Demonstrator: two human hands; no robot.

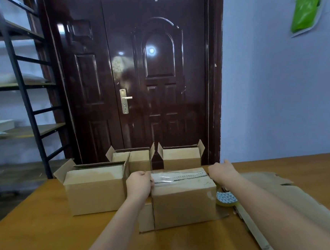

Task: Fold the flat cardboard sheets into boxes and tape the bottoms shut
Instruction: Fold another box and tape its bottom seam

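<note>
A cardboard box (184, 205) stands in front of me on the wooden table (50, 234), its taped bottom facing up with clear tape along the seam. My left hand (139, 184) grips the box's upper left edge, fingers curled over it. My right hand (222, 171) presses against the box's upper right end; its fingers are hidden behind the corner. A roll of tape (226, 198) lies on the table just right of the box, under my right forearm. Flat cardboard sheets (298, 203) lie at the right.
Three folded boxes stand behind: a larger box (95, 190) at the left, two smaller boxes (139, 160) (182, 157) at the table's far edge. A dark door (136, 77) is beyond. Metal shelves (18, 97) stand at the left.
</note>
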